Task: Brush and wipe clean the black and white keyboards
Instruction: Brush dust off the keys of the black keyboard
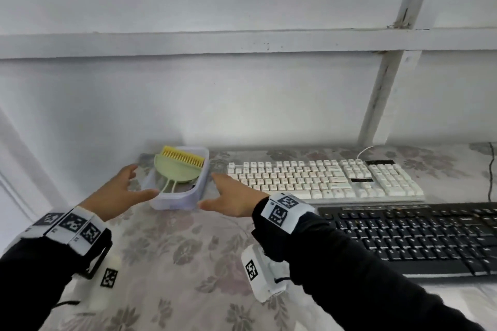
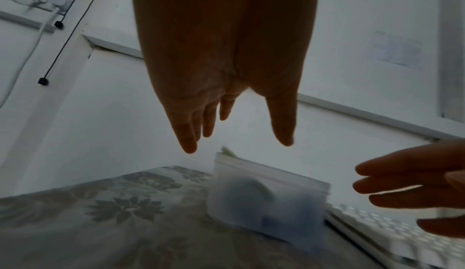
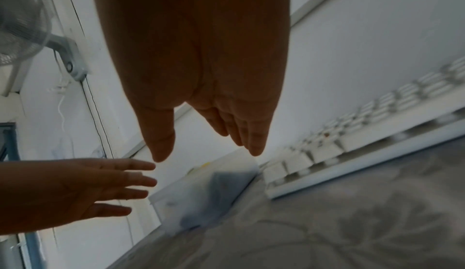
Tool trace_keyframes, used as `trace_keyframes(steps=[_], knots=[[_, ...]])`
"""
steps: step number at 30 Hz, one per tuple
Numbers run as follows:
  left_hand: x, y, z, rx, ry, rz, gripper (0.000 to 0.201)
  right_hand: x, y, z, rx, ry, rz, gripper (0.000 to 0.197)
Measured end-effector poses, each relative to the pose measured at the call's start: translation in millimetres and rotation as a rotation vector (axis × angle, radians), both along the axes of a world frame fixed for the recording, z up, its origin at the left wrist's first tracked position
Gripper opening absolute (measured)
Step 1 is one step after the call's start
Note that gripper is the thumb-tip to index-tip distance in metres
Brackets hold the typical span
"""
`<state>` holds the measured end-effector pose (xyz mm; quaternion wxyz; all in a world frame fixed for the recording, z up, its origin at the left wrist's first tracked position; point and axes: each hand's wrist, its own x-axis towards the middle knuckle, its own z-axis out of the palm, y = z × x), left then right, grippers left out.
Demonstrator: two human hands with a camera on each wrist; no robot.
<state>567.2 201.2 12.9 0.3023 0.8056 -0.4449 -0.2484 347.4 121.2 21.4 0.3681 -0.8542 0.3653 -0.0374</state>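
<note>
Only the head view shows inside the translucent bin [image 1: 197, 191]: a green brush [image 1: 176, 169] with yellow bristles toward the far wall and its handle toward the viewer. The wrist views show just a dim blue shape through the bin's frosted wall. The left hand [image 1: 118, 191] hovers at the bin's left side, fingers spread and straight, holding nothing. The right hand [image 1: 232, 197] hovers at its right side, also spread and empty. To the right lies the white keyboard [image 1: 325, 179], long axis running left to right along the far edge of the floral tablecloth [image 1: 172, 250]. The black keyboard [image 1: 419, 236] lies parallel, nearer and further right
</note>
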Motion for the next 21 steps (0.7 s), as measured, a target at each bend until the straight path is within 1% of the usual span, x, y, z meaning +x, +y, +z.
trace_keyframes(steps=[2,3,5,6,7,9,10,11,13,15,16,19,21], knots=[[9,-5,-1,0.021,0.044,-0.055,0.1,18,-4,-9,0.015,-0.008,-0.007,0.073],[11,-7,-1,0.033,0.067,-0.076,0.11,26,-8,-14,0.024,-0.015,-0.015,0.077],[16,-11,-2,0.057,0.116,-0.116,0.133,38,-14,-21,0.038,-0.021,-0.031,0.079],[19,-14,-4,0.071,0.14,-0.132,0.137,43,-16,-23,0.041,-0.016,-0.034,0.079],[21,-16,-8,0.082,0.15,-0.145,0.133,46,-19,-27,0.044,-0.006,-0.047,0.079],[25,-21,-14,0.092,0.161,-0.151,0.112,52,-22,-32,0.057,-0.012,-0.07,0.078],[27,-21,-16,0.093,0.155,-0.166,0.11,54,-22,-33,0.063,-0.022,-0.077,0.079],[29,-22,-17,0.098,0.152,-0.185,0.117,56,-22,-35,0.066,-0.034,-0.088,0.08],[32,-22,-19,0.1,0.133,-0.204,0.137,61,-22,-37,0.067,-0.075,-0.123,0.076],[36,-21,-20,0.084,0.137,-0.206,0.144,64,-21,-39,0.073,-0.106,-0.152,0.073],[36,-20,-19,0.08,0.143,-0.211,0.143,65,-19,-39,0.083,-0.114,-0.157,0.073],[33,-16,-20,0.066,0.166,-0.205,0.123,64,-14,-37,0.131,-0.135,-0.169,0.075],[32,-12,-20,0.056,0.168,-0.194,0.118,63,-8,-36,0.141,-0.132,-0.169,0.073]])
